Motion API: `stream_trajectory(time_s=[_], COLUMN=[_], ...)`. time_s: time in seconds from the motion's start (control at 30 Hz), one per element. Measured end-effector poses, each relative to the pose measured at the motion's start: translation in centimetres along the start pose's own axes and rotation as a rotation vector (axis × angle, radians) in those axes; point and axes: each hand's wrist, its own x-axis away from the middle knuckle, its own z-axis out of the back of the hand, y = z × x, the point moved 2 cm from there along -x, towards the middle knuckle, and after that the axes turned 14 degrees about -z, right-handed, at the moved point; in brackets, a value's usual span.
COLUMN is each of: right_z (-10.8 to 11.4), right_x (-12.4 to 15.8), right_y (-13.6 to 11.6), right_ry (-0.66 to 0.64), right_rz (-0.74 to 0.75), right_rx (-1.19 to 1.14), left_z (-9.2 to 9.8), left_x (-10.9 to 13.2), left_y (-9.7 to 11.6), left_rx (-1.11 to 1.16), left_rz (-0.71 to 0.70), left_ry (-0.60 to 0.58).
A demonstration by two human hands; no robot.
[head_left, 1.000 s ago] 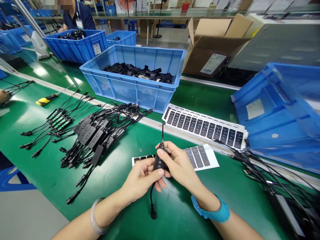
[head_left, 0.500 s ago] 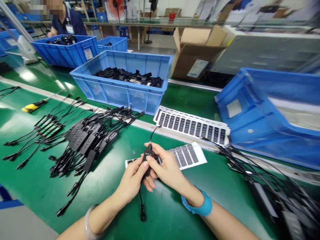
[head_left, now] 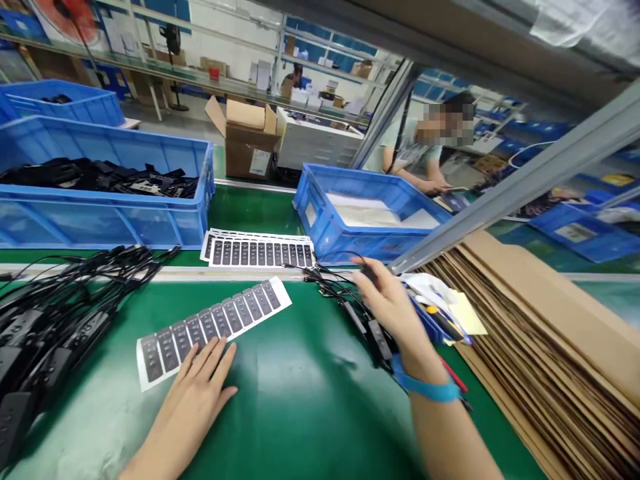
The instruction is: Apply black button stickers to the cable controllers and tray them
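Sticker sheet, flat on green table, long axis slanting near left to far right; left hand, fingers spread, released, over its near edge; right hand, fingers bent about dark part, grip uncertain, beside black controllers

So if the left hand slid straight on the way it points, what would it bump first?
The left hand would probably meet the label sheet first. Its fingers are right at the near edge, though I can't tell if they touch.
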Motion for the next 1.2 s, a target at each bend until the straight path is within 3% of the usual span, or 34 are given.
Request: stream_trajectory(time_s=[0.1, 0.17, 0.2, 0.27, 0.4, 0.5, 0.57, 0.67, 0.73, 0.8, 0.87, 1.0, 1.1, 1.2], right_z=[3.4, 3.3, 2.4, -0.9, -10.1, -15.2, -16.6, -15.8, -14.3, -12.9, -12.1, -12.0, -12.3, -13.0], right_x=[0.6, 0.6, 0.4, -0.2, -1.6, -2.6, -2.9, -3.4, -4.2, -5.2, -5.7, -3.7, -0.6, 1.8], right_y=[5.4, 7.4, 7.7, 6.8, 1.7, -1.3, -2.0, -1.5, -0.5, 0.1, -0.6, -5.9, -10.6, -13.1], right_ry=[0.214, 0.356, 0.362, 0.218, -0.249, -0.356, -0.39, -0.411, -0.333, -0.213, -0.141, -0.162, -0.271, -0.357], right_rz=[-0.046, -0.06, -0.023, 0.093, 0.241, 0.299, 0.333, 0.302, 0.143, -0.015, -0.1, -0.071, 0.014, 0.06], right_rx=[0.492, 0.69, 0.707, 0.59, 0.221, 0.14, 0.103, -0.045, -0.189, -0.317, -0.45, -0.685, -0.77, -0.779], left_z=[0.4, 0.9, 1.2, 1.5, 2.0, 2.3, 2.3, 1.8, 1.7, 2.5, 4.4, 10.3, 13.0, 13.6], left_x=[-0.1, -0.4, -0.5, -0.9, -1.3, -1.3, -1.2, -1.1, -1.1, -1.1, -0.7, 2.8, 6.2, 8.0], left_y=[-0.4, -0.4, -0.3, -0.1, -0.1, -0.1, -0.1, 0.1, 0.1, -0.3, -1.3, -3.5, -4.2, -4.2], left_rx=[-0.131, -0.165, -0.171, -0.163, -0.128, -0.1, -0.077, -0.031, -0.002, 0.004, -0.06, -0.458, -0.518, -0.411], left_rz=[0.057, 0.103, 0.118, 0.138, 0.155, 0.169, 0.183, 0.193, 0.184, 0.199, 0.34, 0.911, 1.126, 1.18], left_ry=[-0.066, -0.124, -0.149, -0.189, -0.215, -0.183, -0.157, -0.144, -0.13, -0.106, -0.087, -0.1, -0.198, -0.253])
